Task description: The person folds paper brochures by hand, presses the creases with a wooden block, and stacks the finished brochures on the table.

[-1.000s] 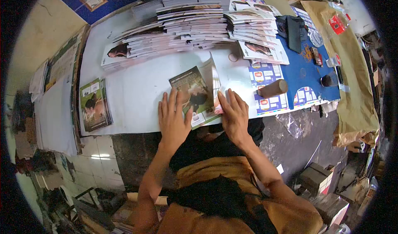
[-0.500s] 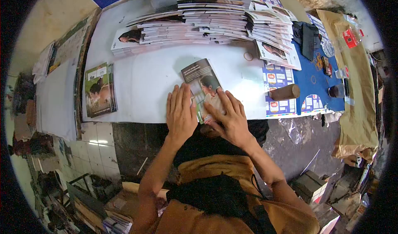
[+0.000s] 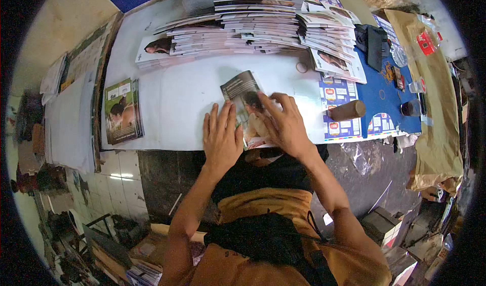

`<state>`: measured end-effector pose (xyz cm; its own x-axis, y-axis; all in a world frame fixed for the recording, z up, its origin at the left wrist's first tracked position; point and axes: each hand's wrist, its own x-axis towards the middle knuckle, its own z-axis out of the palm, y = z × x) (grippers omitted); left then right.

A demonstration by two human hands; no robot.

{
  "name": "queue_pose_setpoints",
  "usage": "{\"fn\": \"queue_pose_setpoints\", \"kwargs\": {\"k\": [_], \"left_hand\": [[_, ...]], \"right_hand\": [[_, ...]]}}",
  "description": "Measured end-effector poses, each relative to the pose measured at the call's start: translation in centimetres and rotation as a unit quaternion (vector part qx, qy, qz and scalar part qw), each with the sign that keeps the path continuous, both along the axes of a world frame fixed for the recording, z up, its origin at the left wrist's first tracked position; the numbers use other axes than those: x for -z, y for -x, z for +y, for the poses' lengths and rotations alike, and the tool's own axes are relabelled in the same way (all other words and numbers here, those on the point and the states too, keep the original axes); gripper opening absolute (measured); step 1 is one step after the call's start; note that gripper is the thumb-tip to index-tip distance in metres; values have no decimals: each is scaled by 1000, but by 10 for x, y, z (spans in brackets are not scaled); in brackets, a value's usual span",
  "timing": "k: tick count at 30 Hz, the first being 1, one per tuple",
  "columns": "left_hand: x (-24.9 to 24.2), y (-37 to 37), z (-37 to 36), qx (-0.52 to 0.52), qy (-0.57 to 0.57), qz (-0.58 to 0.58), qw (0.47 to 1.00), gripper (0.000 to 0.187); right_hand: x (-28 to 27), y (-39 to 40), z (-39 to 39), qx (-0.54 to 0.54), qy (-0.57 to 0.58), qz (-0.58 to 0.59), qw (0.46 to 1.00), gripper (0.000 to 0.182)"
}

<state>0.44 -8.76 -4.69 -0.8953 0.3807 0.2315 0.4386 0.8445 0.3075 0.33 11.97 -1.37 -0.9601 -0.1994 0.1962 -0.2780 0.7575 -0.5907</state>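
A folded brochure, with a dark printed band and a picture of a person, lies tilted at the table's front edge. My left hand rests on its left side, palm down, fingers stretched out and slightly spread. Over the right side is my right hand, its index finger reaching along the upper right edge and its other fingers partly bent but apart. Part of the picture is covered by that hand. Neither hand visibly grips the brochure.
Tall stacks of printed booklets line the back of the white table. A small pile of brochures lies at the left edge. To the right are a brown cylinder, a dark cup, rubber bands and a plastic bottle.
My right hand has moved up along the brochure's right edge, and its fingers have bent more. My left hand has stayed nearly in place on the left side.
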Motion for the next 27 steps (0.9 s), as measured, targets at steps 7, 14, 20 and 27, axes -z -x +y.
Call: {"fn": "queue_pose_setpoints", "kwargs": {"k": [7,14,20,27], "left_hand": [[9,1,-5,-5,-98,23,995,56],[12,2,-7,6,-93,24,995,56],[9,0,-7,4,-87,9,996,52],[10,-1,-8,8,-58,3,998,50]], "right_hand": [[29,8,-4,15,-140,74,987,60],[26,7,-12,3,-178,71,981,57],[26,6,-12,6,-188,69,980,55],[28,6,-12,6,-177,84,981,48]]}}
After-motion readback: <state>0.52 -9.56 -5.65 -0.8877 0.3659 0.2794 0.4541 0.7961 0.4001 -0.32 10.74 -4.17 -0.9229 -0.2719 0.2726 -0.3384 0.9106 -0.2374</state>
